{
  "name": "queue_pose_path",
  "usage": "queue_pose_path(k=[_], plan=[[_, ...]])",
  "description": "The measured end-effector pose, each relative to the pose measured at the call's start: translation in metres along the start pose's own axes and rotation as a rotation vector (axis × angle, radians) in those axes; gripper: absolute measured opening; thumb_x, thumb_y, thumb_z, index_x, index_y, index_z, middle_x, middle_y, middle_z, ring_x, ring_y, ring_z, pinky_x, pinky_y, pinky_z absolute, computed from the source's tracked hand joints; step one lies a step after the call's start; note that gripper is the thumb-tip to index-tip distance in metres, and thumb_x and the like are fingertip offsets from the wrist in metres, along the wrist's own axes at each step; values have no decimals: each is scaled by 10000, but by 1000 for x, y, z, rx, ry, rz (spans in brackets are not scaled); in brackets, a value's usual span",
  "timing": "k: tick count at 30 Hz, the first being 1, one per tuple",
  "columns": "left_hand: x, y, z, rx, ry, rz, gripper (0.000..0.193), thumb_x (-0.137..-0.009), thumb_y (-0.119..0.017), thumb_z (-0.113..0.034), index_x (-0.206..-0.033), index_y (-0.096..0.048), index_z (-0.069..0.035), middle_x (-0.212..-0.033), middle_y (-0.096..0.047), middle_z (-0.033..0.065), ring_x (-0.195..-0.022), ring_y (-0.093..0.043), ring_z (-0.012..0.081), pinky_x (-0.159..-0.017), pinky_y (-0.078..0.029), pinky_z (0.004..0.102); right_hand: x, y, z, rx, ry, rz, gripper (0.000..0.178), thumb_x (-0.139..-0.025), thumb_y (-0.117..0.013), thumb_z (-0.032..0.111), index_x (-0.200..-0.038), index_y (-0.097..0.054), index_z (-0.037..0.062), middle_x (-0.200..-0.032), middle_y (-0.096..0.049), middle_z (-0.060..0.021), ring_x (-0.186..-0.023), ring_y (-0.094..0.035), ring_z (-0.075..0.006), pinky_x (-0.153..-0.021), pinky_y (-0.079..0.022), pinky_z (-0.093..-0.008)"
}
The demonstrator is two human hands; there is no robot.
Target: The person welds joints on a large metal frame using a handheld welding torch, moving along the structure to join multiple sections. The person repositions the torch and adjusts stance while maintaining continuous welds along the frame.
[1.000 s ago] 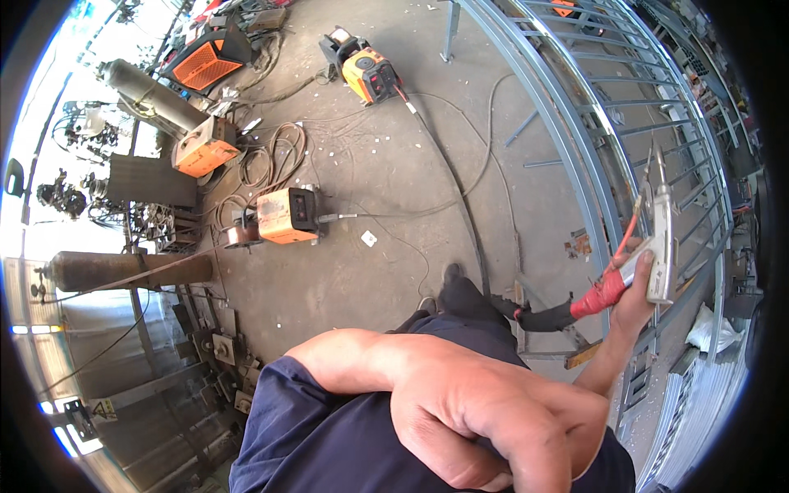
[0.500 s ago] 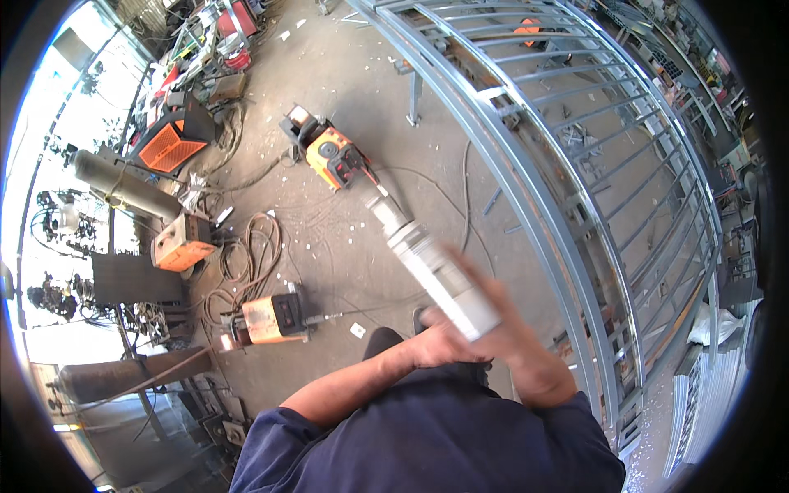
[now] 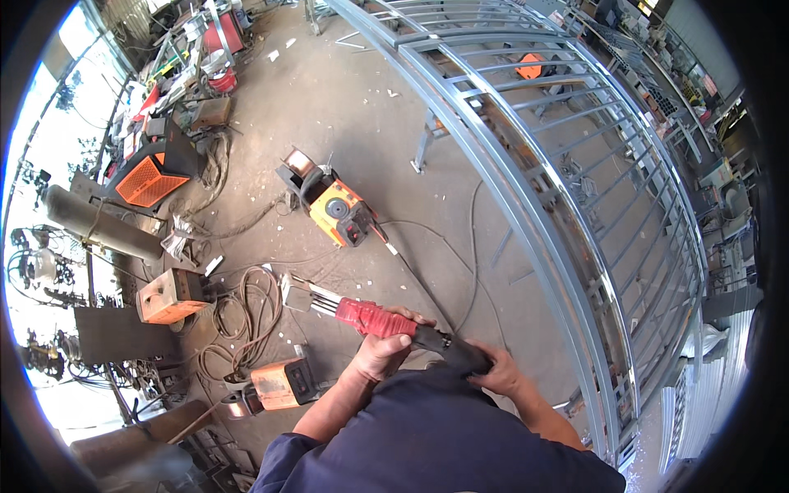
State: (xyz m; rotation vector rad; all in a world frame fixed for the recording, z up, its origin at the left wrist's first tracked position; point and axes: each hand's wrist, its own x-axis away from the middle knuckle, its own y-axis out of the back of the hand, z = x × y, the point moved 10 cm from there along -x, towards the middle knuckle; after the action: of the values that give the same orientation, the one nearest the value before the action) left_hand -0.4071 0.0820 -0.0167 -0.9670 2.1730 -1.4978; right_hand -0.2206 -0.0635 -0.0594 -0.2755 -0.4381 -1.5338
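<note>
At the lower middle of the head view, just above the dark blue work shirt (image 3: 444,444), a red-handled welding holder (image 3: 374,316) is grasped by both hands. The left hand (image 3: 380,353) is clenched around the red handle from below, so its grip is closed on the tool; the right hand (image 3: 497,374) is closed on the black rear end (image 3: 448,343) of the same tool, where the cable leaves it. The metal clamp head (image 3: 297,296) of the holder is pointed to the person's left and is held in the air over the concrete floor (image 3: 345,107), not touching anything. One second ago the tool was held high at the right side, close to the gate frame, and the left hand was lying across the chest; half a second ago the tool was raised in front of the body. Now it is brought down and held level at chest height, well apart from the frame, so it is judged that no weld is in progress and the tool is only being adjusted or checked. Beyond the hands, an orange wire feeder (image 3: 337,209) stands on the floor, and a coil of cable (image 3: 246,308) lies beside two small orange welding machines (image 3: 168,296). To the right, a large curved galvanised gate frame (image 3: 575,214) is standing.
</note>
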Motion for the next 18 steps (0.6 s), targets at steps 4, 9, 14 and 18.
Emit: queue_pose_path(k=[4, 9, 14, 18], plan=[[-12, 16, -79, 87, -5, 25, 454, -832, -821, -55, -1223, -594, -92, -1227, -653, 103, -1350, -554, 380, -1149, -439, 546, -30, 2, -16, 333, -78, -375, 512, -758, -823, 8, -1248, -698, 90, -1125, -745, -94, -1058, -694, -214, -937, -530, -343], [-32, 29, -167, 40, -99, 103, 491, -770, -872, -71, -1184, -610, -98, -1206, -644, 119, -1321, -562, 394, -1165, -406, 581, -77, 21, -92, 597, -125, -671, 296, -801, -801, 79, -1083, -716, 102, -1053, -723, -137, -1030, -679, -353, -924, -526, -435], [-48, 38, -254, -211, -161, 152, 467, -750, -878, -67, -1150, -638, -92, -1182, -656, 143, -1261, -591, 378, -1181, -355, 641, -158, 73, -77, 855, -121, -1102, 251, -855, -769, 218, -1042, -688, 72, -1060, -696, -188, -1004, -665, -396, -868, -523, -479], [-61, 51, -322, -370, -238, 189, 512, -743, -869, 11, -1190, -647, -103, -1214, -661, 152, -1300, -572, 403, -1185, -339, 651, -325, 156, -84, -267, 166, -1217, 277, -971, -723, 322, -1092, -649, 84, -952, -620, -96, -879, -652, -255, -823, -560, -441]])
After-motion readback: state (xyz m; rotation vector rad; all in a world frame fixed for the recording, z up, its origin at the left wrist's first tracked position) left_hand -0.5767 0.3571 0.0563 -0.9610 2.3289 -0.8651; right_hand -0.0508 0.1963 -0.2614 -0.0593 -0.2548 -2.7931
